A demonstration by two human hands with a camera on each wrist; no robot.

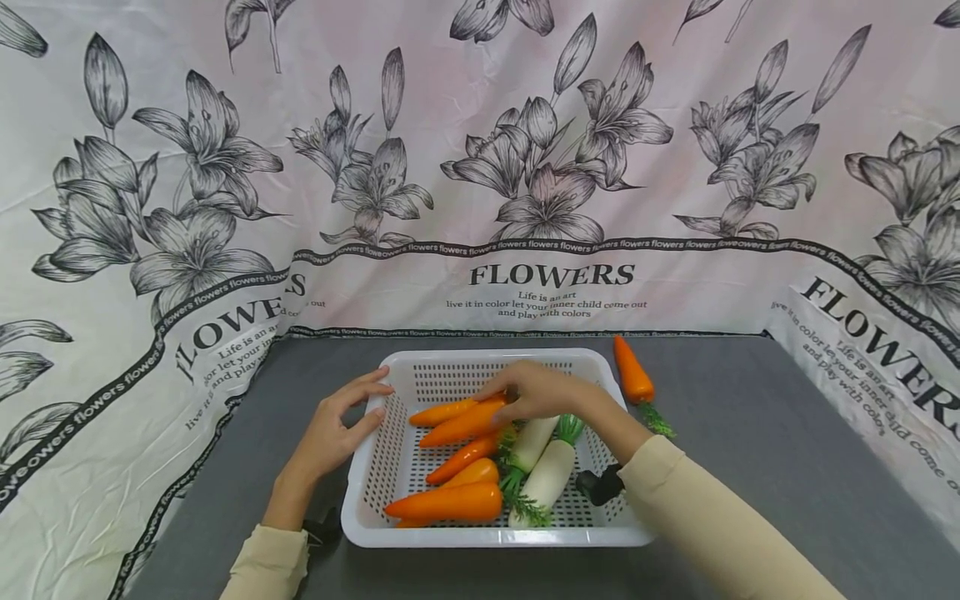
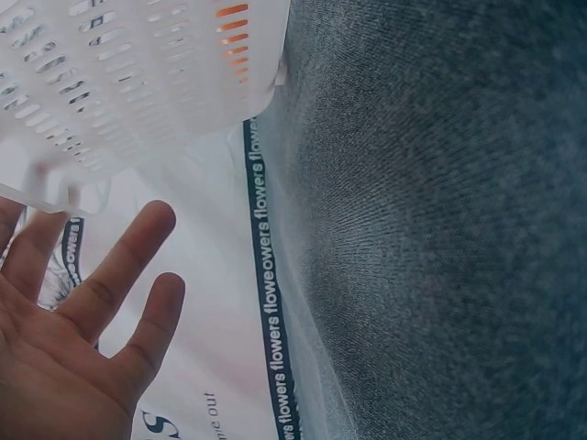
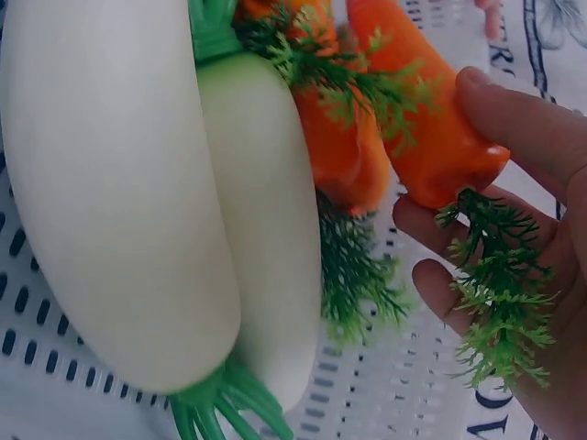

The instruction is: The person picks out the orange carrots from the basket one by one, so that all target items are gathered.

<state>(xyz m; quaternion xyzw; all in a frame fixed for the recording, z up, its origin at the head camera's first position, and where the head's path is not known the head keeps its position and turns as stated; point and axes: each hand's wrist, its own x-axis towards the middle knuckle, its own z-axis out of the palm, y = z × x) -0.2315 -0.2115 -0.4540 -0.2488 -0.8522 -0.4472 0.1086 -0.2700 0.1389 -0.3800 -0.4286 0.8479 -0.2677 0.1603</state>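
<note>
From afar I see the right hand (image 1: pixel 536 390) pinch an orange carrot (image 3: pixel 426 110) by its thick, leafy end, probably because the grip finds more surface there; it is inside the white basket (image 1: pixel 495 536), near the white radishes (image 1: pixel 551 475). Apart, the left hand (image 1: pixel 330 429) rests, loosely extended, on the left rim (image 1: pixel 358 467), maybe for steadying

Soft light leaves small glints on the held carrot (image 3: pixel 451 136).
</note>
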